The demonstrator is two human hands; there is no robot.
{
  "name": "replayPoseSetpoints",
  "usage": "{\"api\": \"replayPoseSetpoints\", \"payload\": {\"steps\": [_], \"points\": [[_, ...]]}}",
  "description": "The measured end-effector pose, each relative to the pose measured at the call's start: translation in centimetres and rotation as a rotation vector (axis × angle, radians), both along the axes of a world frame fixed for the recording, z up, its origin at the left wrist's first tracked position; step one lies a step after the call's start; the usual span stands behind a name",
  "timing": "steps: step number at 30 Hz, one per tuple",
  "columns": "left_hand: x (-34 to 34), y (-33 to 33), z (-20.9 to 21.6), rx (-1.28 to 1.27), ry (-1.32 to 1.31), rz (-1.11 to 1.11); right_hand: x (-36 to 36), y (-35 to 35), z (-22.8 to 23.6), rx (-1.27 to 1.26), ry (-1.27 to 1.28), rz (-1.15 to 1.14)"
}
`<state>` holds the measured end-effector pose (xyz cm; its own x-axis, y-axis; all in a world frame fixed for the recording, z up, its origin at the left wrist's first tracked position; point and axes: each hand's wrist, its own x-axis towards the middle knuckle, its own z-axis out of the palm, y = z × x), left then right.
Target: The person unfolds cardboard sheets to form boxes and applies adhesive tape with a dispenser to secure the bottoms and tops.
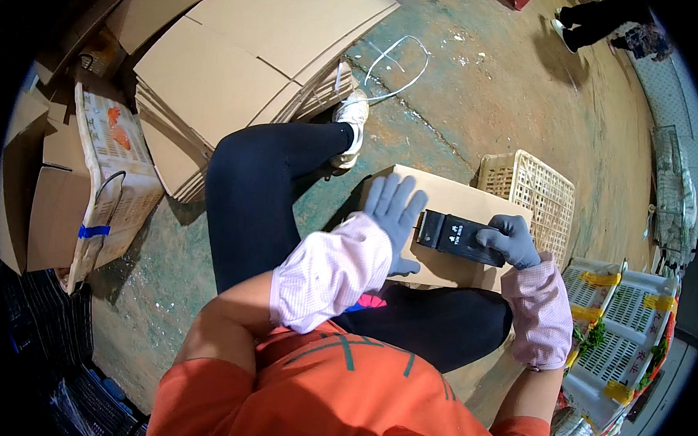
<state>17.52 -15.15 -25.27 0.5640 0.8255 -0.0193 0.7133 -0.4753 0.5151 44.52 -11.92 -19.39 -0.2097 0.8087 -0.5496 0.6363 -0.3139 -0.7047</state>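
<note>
A closed cardboard box (pixel 459 193) sits between my legs, its brown top facing up. My left hand (pixel 392 220), in a grey glove, is at the box's left end. Its fingers are stretched out and spread, and it holds nothing. In my gloved right hand (pixel 513 242) is a black, box-shaped hand tool (pixel 446 235) with pale markings. The tool lies lengthwise across the box top, with my thumb over its right end. Whether its underside touches the cardboard cannot be told.
Flat cardboard sheets (pixel 248 42) are stacked at upper left, beside a crate (pixel 129 169) with blue tape. A cream basket (pixel 531 183) stands behind the box. White crates (pixel 629 316) with greens are at right. A strap loop (pixel 417 79) lies on the floor; a person (pixel 599 18) is far right.
</note>
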Motion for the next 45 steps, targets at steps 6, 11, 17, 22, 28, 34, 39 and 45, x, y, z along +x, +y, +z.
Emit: {"api": "replayPoseSetpoints", "payload": {"steps": [6,11,17,22,28,34,39,45], "points": [[1.9,5.4,2.0,-0.185,0.407,-0.3,0.4,0.2,0.4,-0.103,0.073,0.006],[2.5,6.0,2.4,-0.215,0.492,-0.339,3.2,0.1,-0.1,-0.061,0.085,0.124],[2.5,5.5,0.3,-0.115,0.396,-0.292,9.4,0.0,1.2,0.0,0.021,0.132],[3.1,5.7,1.4,-0.12,0.441,-0.288,15.3,-0.8,2.1,-0.044,-0.182,-0.04],[3.4,6.0,1.6,-0.103,0.404,-0.284,21.9,-2.4,3.7,-0.01,-0.349,-0.12],[4.1,5.8,3.0,-0.22,0.585,-0.287,23.4,-2.6,5.8,0.052,-0.345,-0.151],[4.6,5.7,3.2,-0.24,0.629,-0.29,24.1,-3.0,5.4,0.014,-0.365,-0.138],[3.7,5.5,1.9,-0.158,0.536,-0.308,29.6,-5.6,8.7,0.068,-0.167,-0.56]]}}
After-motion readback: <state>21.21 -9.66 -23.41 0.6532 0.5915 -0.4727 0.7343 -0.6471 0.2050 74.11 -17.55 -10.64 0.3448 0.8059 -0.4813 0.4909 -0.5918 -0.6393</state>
